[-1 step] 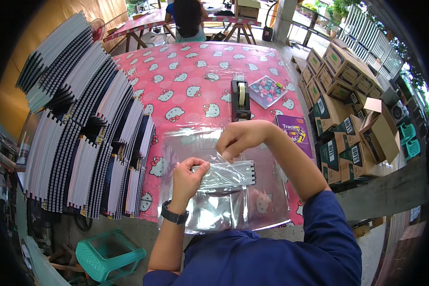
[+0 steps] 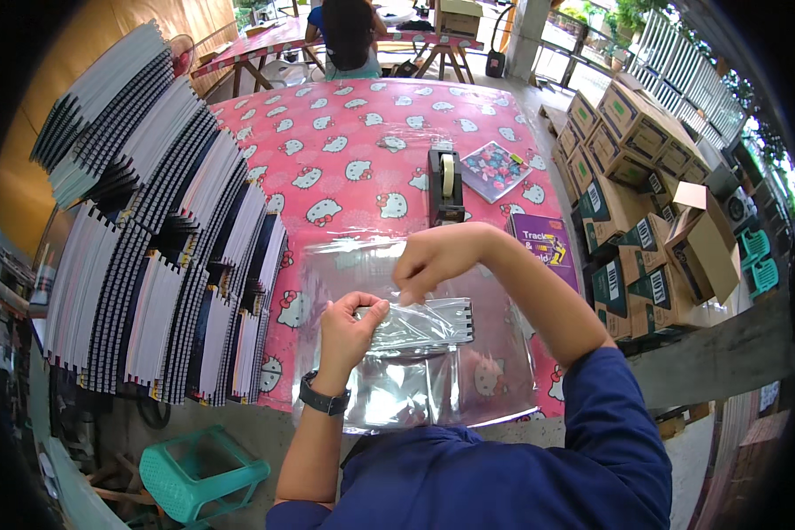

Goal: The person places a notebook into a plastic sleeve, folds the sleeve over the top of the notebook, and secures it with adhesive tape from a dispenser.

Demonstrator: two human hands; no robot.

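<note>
A ring-bound book (image 2: 433, 320) in clear plastic film stands on its edge in front of me, its dark binding teeth at the right end. My left hand (image 2: 349, 325) is closed at its left end, thumb and fingers pinching the film. Just above the book, my right hand (image 2: 435, 262) is curled with its fingertips pressed together close to the film. Whatever they hold, if anything, is too small to make out. Beneath both hands, loose sheets of clear plastic film (image 2: 496, 389) lie spread and shining.
Tall stacks of ring-bound books (image 2: 155, 291) rise on the left. Beyond my hands are a black tape dispenser (image 2: 447, 190), a floral notebook (image 2: 496, 170) and a purple book (image 2: 543, 247). Cardboard boxes (image 2: 632, 230) stand right; a green stool (image 2: 199, 473) is lower left. A person (image 2: 349, 35) sits beyond.
My right hand has shifted slightly to the left along the top of the wrapped book. My left hand keeps its pinch in the same place.
</note>
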